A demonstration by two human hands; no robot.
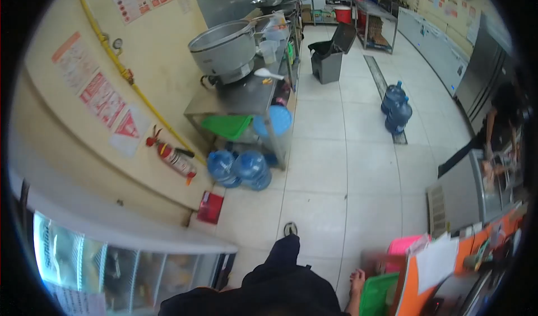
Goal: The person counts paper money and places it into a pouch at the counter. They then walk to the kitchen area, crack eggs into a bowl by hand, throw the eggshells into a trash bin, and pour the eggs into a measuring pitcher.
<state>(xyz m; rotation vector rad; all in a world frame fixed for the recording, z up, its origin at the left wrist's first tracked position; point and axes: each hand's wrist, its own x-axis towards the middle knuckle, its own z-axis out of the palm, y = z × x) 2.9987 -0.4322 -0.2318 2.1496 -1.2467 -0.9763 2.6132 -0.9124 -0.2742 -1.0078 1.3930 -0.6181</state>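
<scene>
My right hand [356, 281] hangs low beside my dark-clothed body, its fingers loosely bent and somewhat apart. Nothing shows in it. Just to its right is a green plastic tray or bin [379, 293]; whether the hand touches its edge I cannot tell. A pink plastic container [404, 245] sits behind the green one, next to an orange-sided counter [406, 285] with white paper on it. My left hand is out of sight. One shoe [290, 229] shows ahead on the white tiled floor [314, 204].
On the left stand a lit glass-door fridge [151, 271], a fire extinguisher [174, 160], blue water jugs [252, 170] and a steel table [224, 104] bearing a large pot [224, 50]. Ahead are a grey bin [327, 66] and two more jugs [398, 117]. A person [496, 122] works at right.
</scene>
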